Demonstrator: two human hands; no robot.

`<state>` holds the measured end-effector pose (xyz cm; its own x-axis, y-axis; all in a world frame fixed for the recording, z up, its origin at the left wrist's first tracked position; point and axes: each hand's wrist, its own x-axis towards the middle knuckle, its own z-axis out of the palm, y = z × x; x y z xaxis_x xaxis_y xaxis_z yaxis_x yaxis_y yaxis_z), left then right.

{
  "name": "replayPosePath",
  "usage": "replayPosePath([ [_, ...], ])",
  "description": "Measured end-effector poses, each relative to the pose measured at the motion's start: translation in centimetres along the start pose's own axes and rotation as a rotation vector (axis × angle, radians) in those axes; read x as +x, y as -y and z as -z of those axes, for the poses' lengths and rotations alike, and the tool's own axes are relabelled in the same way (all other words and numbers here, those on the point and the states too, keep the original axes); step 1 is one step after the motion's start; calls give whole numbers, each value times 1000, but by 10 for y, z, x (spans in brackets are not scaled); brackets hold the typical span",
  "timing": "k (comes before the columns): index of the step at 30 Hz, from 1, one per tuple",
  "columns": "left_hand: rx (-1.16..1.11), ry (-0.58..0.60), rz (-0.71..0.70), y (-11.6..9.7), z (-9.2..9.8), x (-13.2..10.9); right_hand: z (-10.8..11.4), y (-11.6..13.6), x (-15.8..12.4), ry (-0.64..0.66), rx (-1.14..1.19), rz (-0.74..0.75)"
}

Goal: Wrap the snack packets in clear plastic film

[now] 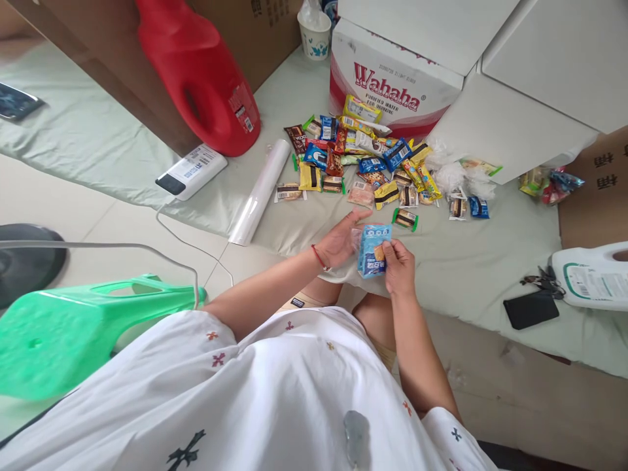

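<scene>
A light-blue snack packet (373, 252) is held between the thumb and fingers of my right hand (401, 267), above the edge of the cloth-covered surface. To its left is my left hand (338, 241), wearing a red string bracelet, with its fingers stretched out. A bit of clear plastic (356, 239) shows between that palm and the packet; whether the hand touches it I cannot tell. Just beyond my hands lies a pile of wrapped snacks (373, 163). A green-edged packet (405, 219) and a pink packet (362, 195) are at its near side.
A Wahaba-style lettered carton (387, 85) stands behind the pile. Left are a clear roll (260, 193), a white power bank (192, 171) with a cable, and a red jug (201, 78). A white bottle (593, 275) and black wallet-like item (530, 310) lie right. A green stool (63, 333) stands lower left.
</scene>
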<state>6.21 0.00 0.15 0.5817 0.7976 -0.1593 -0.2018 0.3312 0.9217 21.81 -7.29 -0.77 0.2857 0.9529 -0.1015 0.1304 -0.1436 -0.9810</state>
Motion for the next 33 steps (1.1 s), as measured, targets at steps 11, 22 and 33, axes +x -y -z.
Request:
replayPosePath([
  [11, -851, 14, 46, -10, -21, 7, -11, 6, -24, -92, 99, -90],
  [22, -677, -34, 157, 2, -11, -2, -4, 1, -38, -34, 249, -189],
  [33, -606, -62, 182, 19, -30, -13, 9, -4, -39, -95, -118, 45],
])
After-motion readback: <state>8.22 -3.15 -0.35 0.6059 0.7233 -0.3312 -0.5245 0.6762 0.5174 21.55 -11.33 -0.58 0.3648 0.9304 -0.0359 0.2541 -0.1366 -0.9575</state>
